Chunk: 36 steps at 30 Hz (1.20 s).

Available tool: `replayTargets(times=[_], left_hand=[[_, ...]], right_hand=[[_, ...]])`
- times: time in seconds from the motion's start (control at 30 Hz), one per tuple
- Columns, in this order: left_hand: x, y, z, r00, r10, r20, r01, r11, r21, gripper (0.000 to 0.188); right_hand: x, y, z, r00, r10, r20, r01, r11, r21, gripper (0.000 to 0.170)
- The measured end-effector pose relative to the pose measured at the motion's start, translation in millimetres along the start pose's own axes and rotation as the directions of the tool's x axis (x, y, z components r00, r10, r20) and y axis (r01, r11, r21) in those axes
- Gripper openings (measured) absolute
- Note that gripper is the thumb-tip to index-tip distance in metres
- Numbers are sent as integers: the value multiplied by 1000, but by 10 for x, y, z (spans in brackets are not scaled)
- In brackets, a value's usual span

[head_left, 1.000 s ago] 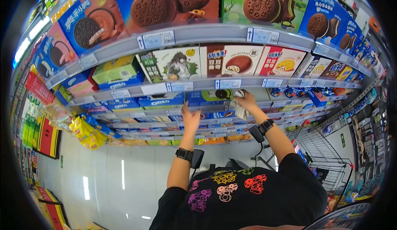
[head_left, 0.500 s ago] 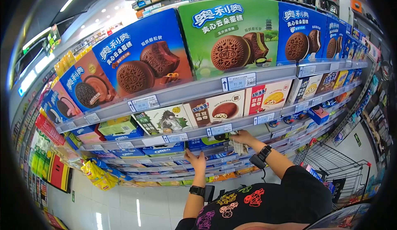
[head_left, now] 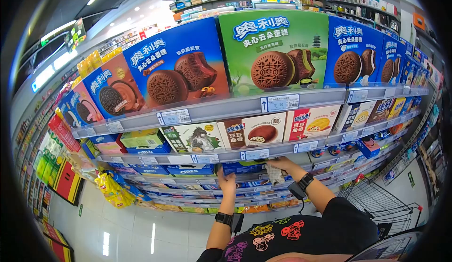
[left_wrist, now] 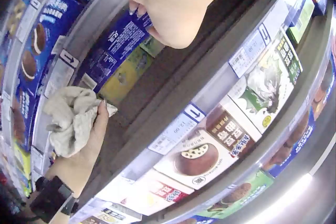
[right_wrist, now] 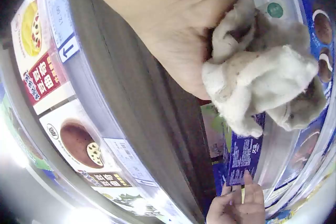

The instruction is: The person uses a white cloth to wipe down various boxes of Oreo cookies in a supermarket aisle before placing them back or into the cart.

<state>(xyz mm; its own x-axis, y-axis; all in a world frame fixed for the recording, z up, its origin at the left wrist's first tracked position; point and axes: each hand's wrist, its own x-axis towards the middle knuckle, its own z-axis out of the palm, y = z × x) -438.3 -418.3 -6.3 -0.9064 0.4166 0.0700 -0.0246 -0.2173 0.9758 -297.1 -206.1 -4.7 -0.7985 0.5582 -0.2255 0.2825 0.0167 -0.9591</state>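
**As right hand (head_left: 282, 163) grips cloth (head_left: 274, 174), left hand (head_left: 227, 183) touches blue-and-green box (head_left: 240, 169) on store shelf**

While rows of packaged sweets fill the frame, a person in a black shirt (head_left: 310, 231) reaches toward the centre with both bare hands. The blue-and-green box lies low in the centre of the head view, partly hidden beneath a price-tagged shelf edge (head_left: 281, 149). The left hand, its fingers loosely straight, rests fingertips against the box's left end. Just beyond the opposite end, the right hand keeps a bunched, greyish-white cloth in its grasp, thumb pressed to the fabric. From the left wrist, the box shows at upper left, with the cloth just below it; from the right wrist, the box's printed blue side sits at lower right of centre.

Blue Oreo boxes (head_left: 190, 170) line up to the left of the box, with white-fronted cookie boxes (head_left: 257, 132) one tier above. Large chocolate-cake cartons, among them a green carton (head_left: 275, 50), span the upper frame. Yellow bags (head_left: 114, 191) hang at lower left, and a wire shopping cart (head_left: 376, 203) stands at lower right.
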Motion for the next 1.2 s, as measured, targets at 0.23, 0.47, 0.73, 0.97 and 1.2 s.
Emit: replayTargets(times=[0.23, 0.47, 0.73, 0.97, 1.2], left_hand=[[-113, 70, 181, 990, 99, 100, -113, 982, 150, 59], [-431, -240, 250, 939, 284, 195, -314, 937, 149, 70], [-644, 172, 59, 844, 445, 301, -530, 781, 330, 82], [-650, 188, -287, 786, 507, 354, -607, 744, 281, 81], [-1020, -154, -363, 731, 558, 393, -641, 760, 112, 91]], right_hand=[[-100, -52, -93, 995, 99, -2, -79, 809, 583, 32], [-190, 33, 78, 900, 211, -382, 74, 789, 610, 31], [-407, -134, 545, 772, -66, -632, 386, 839, 384, 30], [-512, -205, 856, 662, -117, -740, 506, 799, 326, 20], [-1048, -482, 879, 637, -71, -768, 397, 884, 248, 24]])
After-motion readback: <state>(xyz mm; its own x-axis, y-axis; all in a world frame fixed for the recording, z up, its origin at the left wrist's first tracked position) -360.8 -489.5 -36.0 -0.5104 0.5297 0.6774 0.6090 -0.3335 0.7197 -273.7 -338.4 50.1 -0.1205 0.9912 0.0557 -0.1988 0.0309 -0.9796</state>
